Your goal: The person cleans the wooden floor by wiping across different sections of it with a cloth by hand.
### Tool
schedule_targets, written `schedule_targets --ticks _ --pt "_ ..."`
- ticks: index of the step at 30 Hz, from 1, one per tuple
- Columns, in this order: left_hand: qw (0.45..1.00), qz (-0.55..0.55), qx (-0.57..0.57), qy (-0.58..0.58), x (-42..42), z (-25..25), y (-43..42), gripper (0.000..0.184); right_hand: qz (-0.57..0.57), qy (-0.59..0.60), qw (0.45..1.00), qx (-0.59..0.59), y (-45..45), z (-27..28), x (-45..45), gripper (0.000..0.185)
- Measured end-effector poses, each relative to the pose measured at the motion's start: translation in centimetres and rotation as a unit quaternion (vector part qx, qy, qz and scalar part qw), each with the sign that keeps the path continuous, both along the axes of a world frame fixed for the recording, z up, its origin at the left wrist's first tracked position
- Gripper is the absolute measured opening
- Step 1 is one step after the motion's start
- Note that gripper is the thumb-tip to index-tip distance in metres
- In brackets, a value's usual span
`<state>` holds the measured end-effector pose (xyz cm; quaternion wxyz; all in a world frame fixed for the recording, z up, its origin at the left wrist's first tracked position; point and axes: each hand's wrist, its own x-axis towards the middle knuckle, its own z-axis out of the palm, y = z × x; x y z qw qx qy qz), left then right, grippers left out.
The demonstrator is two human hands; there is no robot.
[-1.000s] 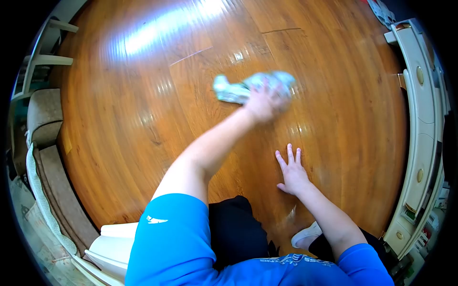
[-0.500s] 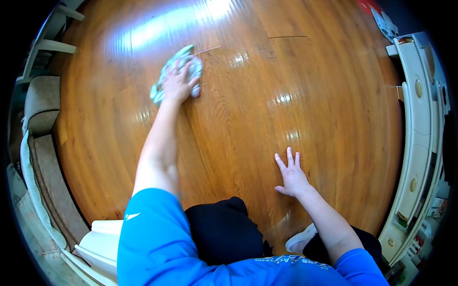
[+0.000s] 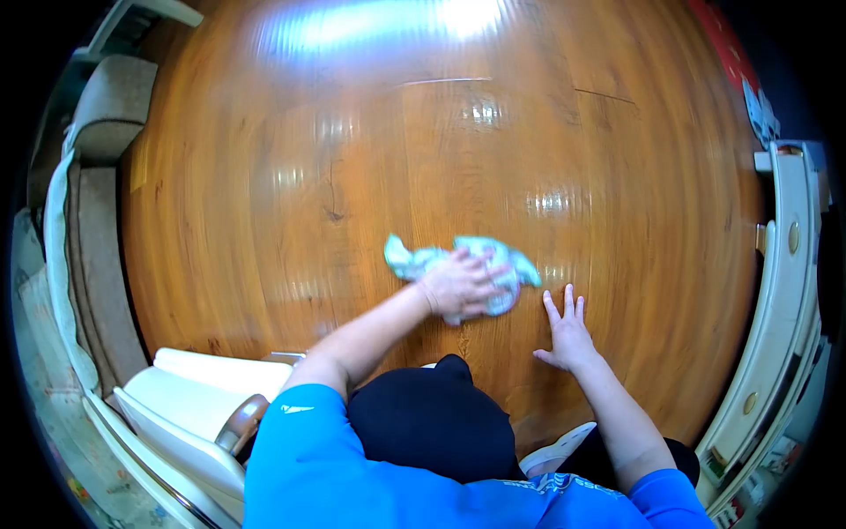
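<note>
Cloth point(image 3: 504, 256), long axis crosswise, under left hand point(image 3: 460, 282)

The wood-plank floor point(image 3: 264, 238) here is a glossy orange-brown, streaked with darker grain. A bluish-white glare point(image 3: 379, 25) spreads over its far end, with smaller glints point(image 3: 483, 112) nearer. On the boards, I see a crumpled pale green cloth point(image 3: 504, 263) around the middle and a red mat point(image 3: 727, 51) at the far right.
</note>
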<state>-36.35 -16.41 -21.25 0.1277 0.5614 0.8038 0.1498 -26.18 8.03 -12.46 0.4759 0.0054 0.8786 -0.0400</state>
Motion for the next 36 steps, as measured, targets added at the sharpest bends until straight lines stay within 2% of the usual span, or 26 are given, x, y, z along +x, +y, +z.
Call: schedule_targets --ticks 1,3,5,7,9,10,13,15,17,19,21,23,25,27,29,32,33,35,36 --pt "0.999 0.026 -0.031 0.028 -2.2 0.6 -0.8 0.057 -0.005 -0.003 1.0 -0.002 0.1 0.1 0.0 0.118" --pt "0.981 0.182 -0.037 0.055 -7.4 -0.3 -3.2 0.06 0.002 -0.009 1.0 0.0 0.0 0.4 -0.2 0.118" --pt "0.932 0.341 -0.04 0.115 -11.3 -1.9 -7.7 0.057 0.01 -0.01 1.0 0.002 0.1 0.5 -0.5 0.118" --pt "0.865 0.48 -0.088 0.116 -12.5 -1.5 -12.3 0.057 0.004 -0.022 1.0 0.006 0.1 0.3 -0.5 0.117" --pt "0.818 0.558 -0.078 0.116 -11.0 -1.9 -16.5 0.056 0.003 -0.025 1.0 0.003 0.1 0.4 -0.7 0.118" --pt "0.816 0.56 -0.082 0.118 -9.3 -2.3 -17.6 0.056 0.003 -0.025 1.0 0.004 0.2 0.4 -0.6 0.119" --pt "0.744 0.644 -0.074 0.159 -2.1 -3.2 -18.6 0.056 0.02 -0.008 1.0 0.017 0.1 0.0 -0.2 0.123" --pt "0.749 0.631 -0.086 0.184 3.4 -2.1 -14.9 0.057 0.034 0.016 0.999 0.012 0.2 -0.3 0.2 0.124" --pt "0.797 0.586 -0.024 0.146 7.9 -2.0 -9.9 0.053 0.035 0.009 0.999 0.019 0.0 -0.2 0.0 0.125" --pt "0.872 0.462 0.049 0.155 10.2 -2.3 -5.0 0.047 0.043 0.005 0.999 0.018 0.3 -0.2 0.1 0.125" --pt "0.954 0.28 0.087 0.068 9.7 -0.5 -3.7 0.045 0.056 0.007 0.998 0.017 0.0 -0.4 -0.2 0.125" --pt "0.975 0.179 0.13 0.033 6.1 -1.5 -6.2 0.047 0.035 -0.004 0.999 0.007 0.3 -0.2 -0.2 0.125" --pt "0.967 0.238 0.076 0.042 2.3 -1.3 -9.9 0.054 0.048 0.0 0.999 0.01 0.4 -0.2 -0.2 0.125" --pt "0.903 0.415 0.045 0.102 -0.2 -2.3 -15.3 0.059 0.049 -0.007 0.999 0.013 0.5 -0.4 -0.2 0.126" --pt "0.824 0.554 -0.069 0.099 -1.0 -1.4 -20.5 0.06 0.049 -0.01 0.999 0.015 0.3 -0.2 -0.5 0.127" --pt "0.761 0.623 -0.14 0.115 0.7 -1.8 -27.4 0.065 0.042 -0.013 0.999 0.015 0.1 -0.1 -0.5 0.127" --pt "0.712 0.678 -0.139 0.119 2.0 -1.9 -28.8 0.063 0.039 -0.009 0.999 0.013 0.1 0.0 -0.5 0.127" --pt "0.511 0.834 -0.19 0.085 4.5 -1.8 -28.8 0.059 0.037 -0.009 0.999 0.012 -0.1 -0.1 -0.5 0.127" --pt "0.51 0.834 -0.195 0.084 5.0 -1.6 -28.1 0.059 0.034 -0.009 0.999 0.016 0.0 0.0 -0.4 0.126"
